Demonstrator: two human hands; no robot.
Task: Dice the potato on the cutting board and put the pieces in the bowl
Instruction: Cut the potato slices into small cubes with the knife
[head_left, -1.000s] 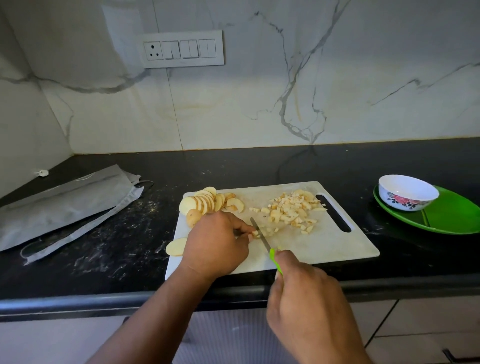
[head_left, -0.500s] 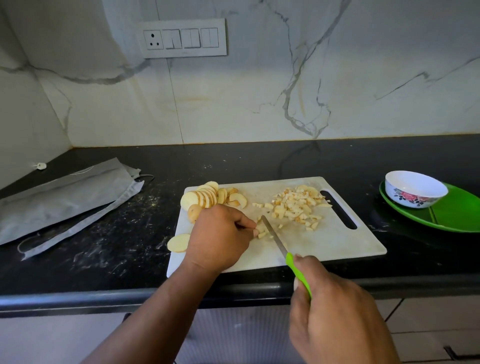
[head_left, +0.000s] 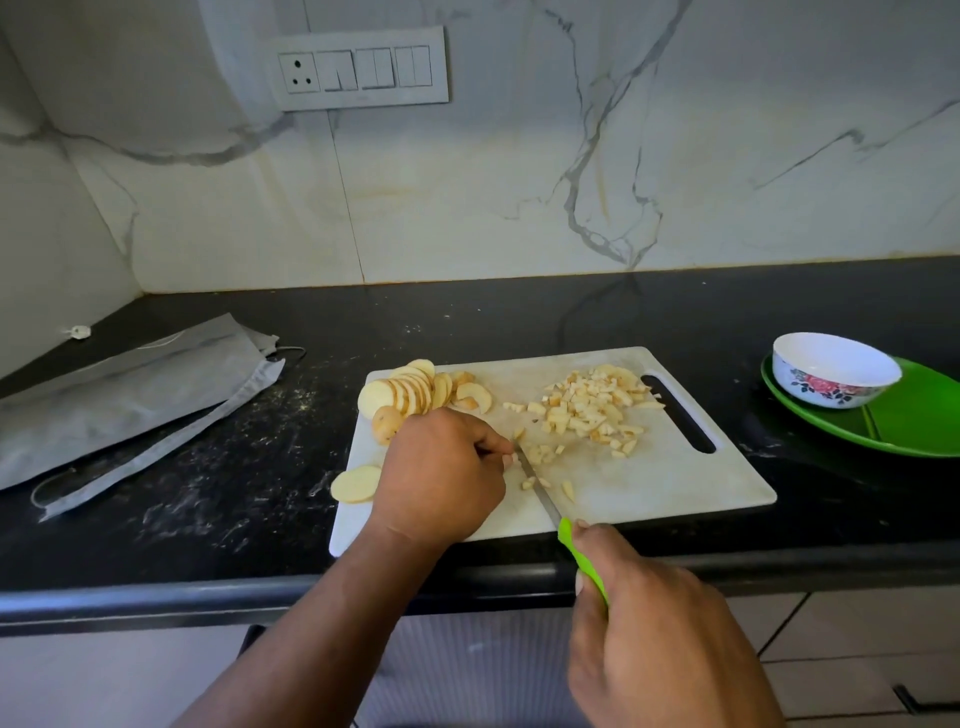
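green-handled knife in right hand, left hand pinning potato

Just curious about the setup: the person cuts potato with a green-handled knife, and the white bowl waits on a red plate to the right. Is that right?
Not quite. The head view shows the bowl sitting on a green plate, not a red one. The right hand does hold the green-handled knife.

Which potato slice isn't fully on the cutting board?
The lone round pale potato slice at the white cutting board's left edge, overhanging the black counter. The other slices stand fanned together at the board's far-left corner.
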